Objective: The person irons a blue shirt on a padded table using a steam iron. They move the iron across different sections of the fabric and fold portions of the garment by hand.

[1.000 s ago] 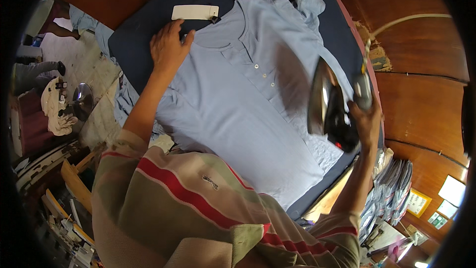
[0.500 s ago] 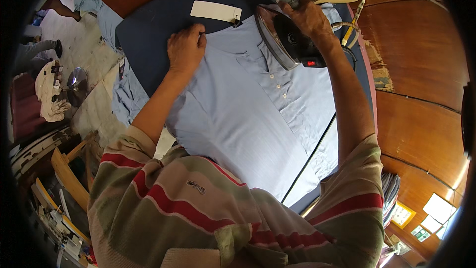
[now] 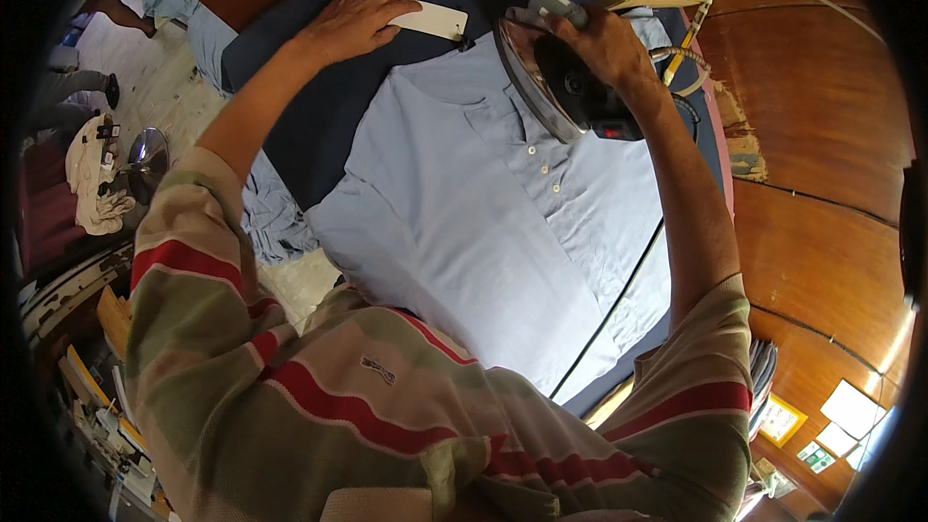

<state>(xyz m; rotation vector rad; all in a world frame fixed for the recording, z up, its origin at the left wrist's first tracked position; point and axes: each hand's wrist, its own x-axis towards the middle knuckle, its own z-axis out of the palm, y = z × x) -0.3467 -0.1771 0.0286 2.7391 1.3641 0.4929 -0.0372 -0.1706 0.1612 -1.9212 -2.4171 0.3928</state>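
Dark blue padding covers the long ironing board (image 3: pixel 329 135), which runs from eleven o'clock down toward five o'clock and carries everything in hand. Spread flat on it, front up, lies the pale blue button-front cotton shirt (image 3: pixel 454 232), collar toward twelve o'clock, hem toward six, one sleeve hanging off the board's edge at nine o'clock. A thin black cord (image 3: pixel 619 295) crosses the shirt's lower half toward five o'clock. At one o'clock the grey-soled black electric iron (image 3: pixel 565 87) is tilted on edge over the collar and button placket, its soleplate turned toward nine o'clock and apparently clear of the cloth. The right hand (image 3: pixel 604 39) is wrapped fully round the iron's handle, fingers closed tight. At eleven o'clock the left hand (image 3: pixel 353 19) lies flat and spread on the board, fingertips touching the small white paper tag (image 3: pixel 430 19) beside the collar; it grasps nothing. Risks, as a judgement: the hot sole hangs near the buttons and could soften or mark them if set down squarely; the left fingers sit close to the iron's path and could be burned; the cord lying over the fabric could drag a crease in or snag, and the tag could scorch if the sole passes over it.
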